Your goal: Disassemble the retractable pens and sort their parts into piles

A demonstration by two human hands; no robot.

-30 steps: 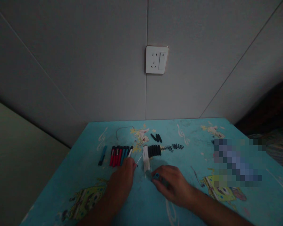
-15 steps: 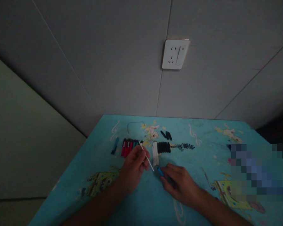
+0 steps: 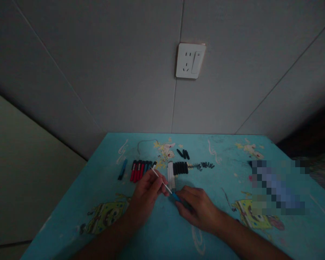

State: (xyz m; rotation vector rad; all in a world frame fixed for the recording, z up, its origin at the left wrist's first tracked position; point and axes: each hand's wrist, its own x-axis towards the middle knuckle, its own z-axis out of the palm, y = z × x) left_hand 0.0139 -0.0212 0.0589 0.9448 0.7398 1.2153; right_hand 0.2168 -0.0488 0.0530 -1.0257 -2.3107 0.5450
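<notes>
I had the fingers of the left hand (image 3: 151,186) pinched closed on a thin white rod (image 3: 166,188), held aslant with its lower end toward the right hand (image 3: 196,207); the fingers of that right hand were closed around a blue barrel (image 3: 176,196), its end poking out to meet the rod's tip; I could not tell whether the tip had gone inside. Both were held low over the blue patterned surface (image 3: 162,234), near its middle.

Just beyond the hands lay a bundle of white rods (image 3: 171,175), side by side; a row of black pieces (image 3: 180,168) lay just to its right, and a trail of small dark parts (image 3: 204,165) ran on rightward; three black pieces (image 3: 183,154) lay behind that row. To the left I saw red pens (image 3: 137,171) beside blue pens (image 3: 146,168), with a single blue pen (image 3: 122,169) apart from them; a pixelated patch (image 3: 277,187) hid something at right; a white socket plate (image 3: 191,60) sat on the wall (image 3: 124,72).
</notes>
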